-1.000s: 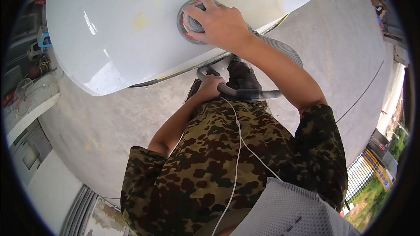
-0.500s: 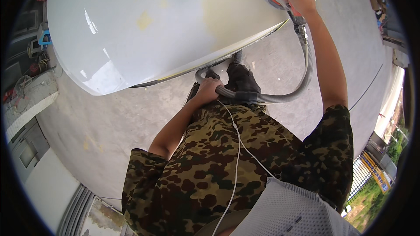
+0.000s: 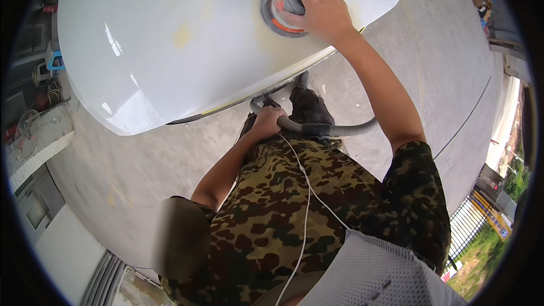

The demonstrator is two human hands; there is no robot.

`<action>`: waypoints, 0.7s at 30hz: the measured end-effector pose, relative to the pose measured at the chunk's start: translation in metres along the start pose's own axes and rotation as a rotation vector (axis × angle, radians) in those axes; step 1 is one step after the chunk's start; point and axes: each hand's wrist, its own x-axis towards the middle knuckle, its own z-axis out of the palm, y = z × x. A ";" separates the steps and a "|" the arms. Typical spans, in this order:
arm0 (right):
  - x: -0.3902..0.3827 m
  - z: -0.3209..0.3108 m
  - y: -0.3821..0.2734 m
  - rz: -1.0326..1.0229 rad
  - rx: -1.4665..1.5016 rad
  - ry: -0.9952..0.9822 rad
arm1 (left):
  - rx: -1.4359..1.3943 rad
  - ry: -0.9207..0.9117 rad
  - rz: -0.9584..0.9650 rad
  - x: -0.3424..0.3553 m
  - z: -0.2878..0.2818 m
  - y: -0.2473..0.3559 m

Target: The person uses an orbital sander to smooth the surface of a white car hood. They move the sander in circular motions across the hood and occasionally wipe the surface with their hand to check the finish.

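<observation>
My right hand (image 3: 323,12) grips the top of a round orange and grey sander (image 3: 289,16), fingers wrapped over its body. The sander's disc rests on a white car panel (image 3: 147,34) that carries yellowish, dull patches near the disc and one smaller patch farther left. A ribbed grey hose (image 3: 351,130) runs beneath my right forearm toward my waist. There my left hand (image 3: 268,122) is closed around the hose. Part of the hose behind my right arm is hidden.
Concrete floor (image 3: 447,79) surrounds the panel. A blue stool (image 3: 55,60) and assorted gear stand at the left, by a low ledge (image 3: 45,136). A thin white cable (image 3: 306,192) hangs down my camouflage shirt. A barred gate (image 3: 467,215) lies at the lower right.
My right hand has carried the sander leftward and slightly down across the panel from its right edge. The hose has swung along with it. My left hand keeps its hold near my waist.
</observation>
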 end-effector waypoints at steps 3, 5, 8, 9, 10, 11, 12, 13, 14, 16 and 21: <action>0.001 0.004 -0.059 -0.120 0.002 -0.062 | -0.030 0.015 -0.014 -0.003 -0.002 0.005; 0.002 0.007 -0.086 -0.196 0.003 -0.162 | -0.037 0.023 -0.017 -0.005 -0.004 0.009; 0.004 0.012 -0.108 -0.292 0.001 -0.131 | -0.035 0.036 -0.021 -0.002 -0.004 0.014; 0.004 0.011 -0.105 -0.266 0.021 -0.115 | -0.032 0.031 -0.023 -0.002 -0.005 0.015; 0.005 0.010 -0.099 -0.238 0.021 -0.145 | -0.014 0.021 -0.034 -0.002 -0.005 0.015; 0.006 0.009 -0.093 -0.212 0.022 -0.177 | -0.033 0.025 -0.032 -0.001 -0.005 0.015; 0.007 0.007 -0.083 -0.151 0.019 -0.184 | -0.038 0.025 -0.039 -0.002 -0.005 0.015; 0.011 0.003 -0.065 -0.093 0.016 -0.193 | -0.033 0.024 -0.051 -0.002 -0.005 0.014; 0.015 -0.001 -0.047 -0.034 0.015 -0.203 | -0.045 0.035 -0.041 -0.002 -0.004 0.013; 0.020 -0.006 -0.011 0.080 0.018 -0.142 | -0.034 0.047 -0.034 -0.003 -0.004 0.011; 0.022 -0.013 0.089 0.331 -0.063 -0.070 | -0.050 0.023 -0.014 0.000 -0.007 0.005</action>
